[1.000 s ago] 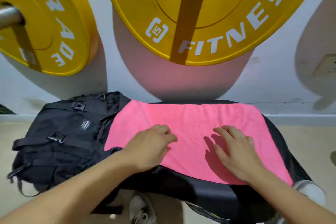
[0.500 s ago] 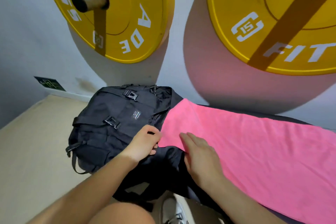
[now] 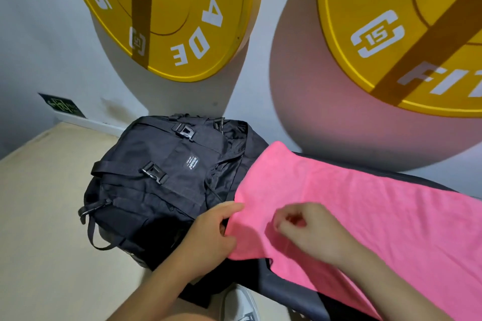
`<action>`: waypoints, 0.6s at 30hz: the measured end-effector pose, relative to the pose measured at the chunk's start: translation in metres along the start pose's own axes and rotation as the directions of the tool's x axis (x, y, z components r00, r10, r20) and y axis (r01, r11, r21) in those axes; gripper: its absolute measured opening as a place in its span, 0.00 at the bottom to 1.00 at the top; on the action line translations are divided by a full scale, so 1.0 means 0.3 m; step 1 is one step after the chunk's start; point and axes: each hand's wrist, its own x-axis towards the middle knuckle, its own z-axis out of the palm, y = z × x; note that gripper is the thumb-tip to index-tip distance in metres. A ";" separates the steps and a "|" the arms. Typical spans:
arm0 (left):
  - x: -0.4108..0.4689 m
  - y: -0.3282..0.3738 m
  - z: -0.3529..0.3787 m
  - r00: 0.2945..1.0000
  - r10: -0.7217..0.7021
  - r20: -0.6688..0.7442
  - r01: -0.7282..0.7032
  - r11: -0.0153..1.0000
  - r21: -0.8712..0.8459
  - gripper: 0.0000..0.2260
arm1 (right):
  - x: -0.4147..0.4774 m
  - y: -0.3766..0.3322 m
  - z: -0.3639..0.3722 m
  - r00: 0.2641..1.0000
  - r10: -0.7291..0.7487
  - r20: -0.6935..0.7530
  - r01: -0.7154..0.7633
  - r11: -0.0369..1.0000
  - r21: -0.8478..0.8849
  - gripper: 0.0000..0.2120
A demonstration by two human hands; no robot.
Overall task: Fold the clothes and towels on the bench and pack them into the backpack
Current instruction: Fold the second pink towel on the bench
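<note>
Our left hand [image 3: 208,237] pinches the towel [image 3: 352,206] corner to start a fold; our right hand [image 3: 310,232] hovers half-curled, empty.

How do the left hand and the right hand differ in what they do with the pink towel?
The left hand pinches the near left edge of the pink towel, next to the black backpack; the right hand sits further in, on top of the cloth. The left hand's thumb lies over the edge, while the right hand's fingers curl loosely, and whether they grip is unclear. Both are bare and touch the same towel.
</note>
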 end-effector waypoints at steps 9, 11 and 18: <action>0.033 0.057 0.022 0.956 0.243 0.162 -0.287 0.884 0.368 0.35 | 0.308 -0.171 -0.005 0.999 0.014 -0.035 -0.027 0.910 -0.413 0.20; 0.031 0.053 0.033 0.952 0.239 0.192 -0.299 0.860 0.414 0.34 | 0.325 -0.162 0.011 0.997 0.082 0.005 -0.069 0.874 -0.482 0.20; 0.039 0.056 0.053 0.956 0.193 0.221 -0.280 0.829 0.484 0.34 | 0.330 -0.123 0.004 0.984 0.057 -0.167 -0.147 0.787 -0.599 0.24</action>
